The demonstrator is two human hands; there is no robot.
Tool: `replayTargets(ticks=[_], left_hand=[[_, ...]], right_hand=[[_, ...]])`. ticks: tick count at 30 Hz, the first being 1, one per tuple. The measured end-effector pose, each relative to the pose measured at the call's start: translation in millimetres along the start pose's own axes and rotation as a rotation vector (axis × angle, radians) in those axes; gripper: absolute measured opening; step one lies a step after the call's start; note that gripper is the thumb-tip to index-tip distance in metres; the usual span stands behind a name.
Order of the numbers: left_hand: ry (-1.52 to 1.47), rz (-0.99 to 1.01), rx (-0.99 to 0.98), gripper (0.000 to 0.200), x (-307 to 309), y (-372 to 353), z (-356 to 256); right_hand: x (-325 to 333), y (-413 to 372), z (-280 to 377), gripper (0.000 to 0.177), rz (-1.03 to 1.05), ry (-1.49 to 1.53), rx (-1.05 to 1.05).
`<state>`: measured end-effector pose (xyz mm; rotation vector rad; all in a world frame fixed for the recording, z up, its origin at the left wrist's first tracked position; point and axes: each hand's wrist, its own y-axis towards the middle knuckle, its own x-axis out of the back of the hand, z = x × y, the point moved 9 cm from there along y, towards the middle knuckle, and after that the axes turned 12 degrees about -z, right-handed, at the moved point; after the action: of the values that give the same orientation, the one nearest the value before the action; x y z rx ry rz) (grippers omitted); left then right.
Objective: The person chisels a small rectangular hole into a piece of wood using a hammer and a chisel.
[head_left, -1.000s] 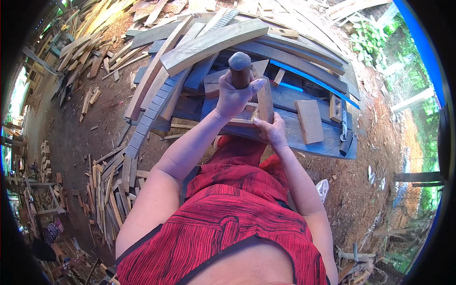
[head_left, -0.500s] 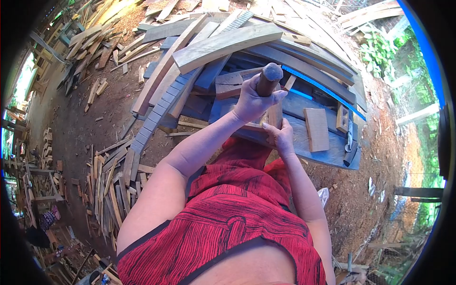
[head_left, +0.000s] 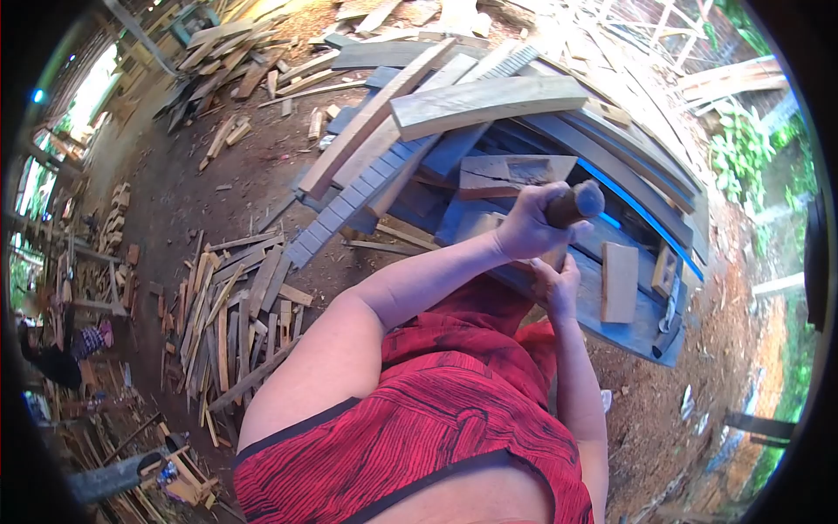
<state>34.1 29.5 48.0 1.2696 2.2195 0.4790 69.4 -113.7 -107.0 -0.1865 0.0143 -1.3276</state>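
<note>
My left hand (head_left: 524, 223) grips a round wooden handle (head_left: 576, 203) whose blunt end points to the right. Just below it, my right hand (head_left: 557, 288) holds a small wooden piece (head_left: 552, 258) against the blue plank bench (head_left: 642, 327); the hands hide most of that piece. A carved wooden block (head_left: 511, 173) lies on the bench just behind my left hand. Whatever head the handle has is hidden by my fist.
A short board (head_left: 619, 281) and a small wooden block (head_left: 665, 269) lie on the bench to the right. Long planks (head_left: 489, 100) are stacked behind. Offcuts (head_left: 236, 301) litter the dirt at left. A person (head_left: 61, 354) crouches far left.
The view has swung left, so bench and hands sit further right. My left hand has tipped the handle from upright towards the right. My right hand stays on the small wooden piece.
</note>
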Motion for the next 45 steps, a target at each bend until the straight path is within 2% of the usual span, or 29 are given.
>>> replayTargets(ticks=[6,9,11,15,17,20,21,22,23,24,26,27,29,30,31,33,35,36,37,39,40,41,43,44,45], left_hand=[[-0.004,0.008,0.008,0.022,3.8,4.5,1.9],[-0.016,-0.056,0.029,0.023,8.9,9.0,-2.2],[-0.065,-0.063,0.115,0.025,8.3,9.2,1.9],[0.015,-0.029,0.084,0.027,3.7,8.3,11.2],[0.038,-0.035,0.102,0.028,2.5,9.2,16.3],[0.048,-0.069,0.092,0.029,3.2,12.4,18.2],[0.052,-0.070,0.076,0.029,4.9,12.1,17.9],[0.061,-0.004,0.168,0.029,2.4,10.9,19.2],[0.062,-0.003,0.170,0.029,2.4,10.4,19.2],[0.065,0.003,0.181,0.029,-0.1,10.0,20.5],[0.062,0.010,0.186,0.029,-5.4,9.9,20.8],[0.074,0.017,0.186,0.029,-7.0,9.8,20.6],[0.092,0.018,0.179,0.028,-7.1,10.8,18.1],[0.088,0.013,0.189,0.028,-6.5,11.5,17.2],[0.084,0.009,0.202,0.027,-5.5,11.2,17.3],[0.091,-0.001,0.198,0.027,-6.0,10.8,19.2],[0.095,-0.020,0.197,0.027,-2.8,12.8,21.6],[0.084,0.001,0.200,0.027,-3.9,12.1,22.7],[0.071,0.023,0.200,0.027,-6.7,11.7,23.2],[0.050,0.020,0.215,0.026,-7.3,10.6,23.6],[0.036,0.016,0.227,0.026,-6.9,11.1,22.9],[0.033,0.020,0.223,0.026,-7.7,11.5,21.3],[0.078,-0.004,0.181,0.024,-6.2,12.5,17.8],[0.077,0.007,0.179,0.024,-6.8,11.6,18.9],[0.079,0.000,0.129,0.024,-6.4,13.7,17.5]], right_hand=[[0.6,-3.6,4.8,0.039,-0.003,-0.005,-0.040],[-0.3,-4.9,6.0,0.039,-0.007,-0.007,-0.031],[-0.1,-6.0,8.6,0.031,-0.030,-0.005,-0.025],[2.9,-7.0,12.4,0.030,-0.020,-0.005,-0.028],[11.9,-2.0,4.4,0.029,0.018,0.049,-0.166],[51.9,-1.4,79.7,0.026,-0.161,-0.042,0.018],[62.0,-7.8,129.9,0.027,-0.214,-0.043,0.189],[76.6,-15.9,168.0,0.031,-0.276,-0.057,0.224],[84.6,-23.1,203.6,0.034,-0.316,0.035,0.311],[89.4,-33.1,241.6,0.038,-0.313,0.054,0.387],[92.5,-52.6,298.8,0.046,-0.175,0.264,0.682],[87.9,-62.7,314.5,0.048,-0.196,0.248,0.759],[83.1,-56.3,300.6,0.048,-0.285,-0.107,0.651],[64.5,-53.7,288.2,0.047,-0.264,-0.482,0.400],[30.7,-47.0,276.5,0.046,0.098,-0.548,0.325],[28.7,-31.4,264.2,0.045,0.253,-0.490,0.522],[43.4,-38.5,304.6,0.046,0.084,-0.487,0.464],[71.1,-30.9,311.1,0.043,-0.113,-0.542,0.364],[87.7,-37.1,331.7,0.041,-0.247,-0.439,0.432],[84.3,-50.9,354.5,0.035,-0.051,0.103,0.750],[97.3,-38.7,334.1,0.047,-0.193,0.040,0.828],[77.3,-43.5,313.3,0.049,-0.259,-0.064,0.639],[16.3,-43.5,269.0,0.050,0.208,-0.611,0.319],[21.4,-37.5,269.3,0.050,0.198,-0.606,0.319],[32.3,-27.7,280.0,0.048,0.144,-0.596,0.427]])
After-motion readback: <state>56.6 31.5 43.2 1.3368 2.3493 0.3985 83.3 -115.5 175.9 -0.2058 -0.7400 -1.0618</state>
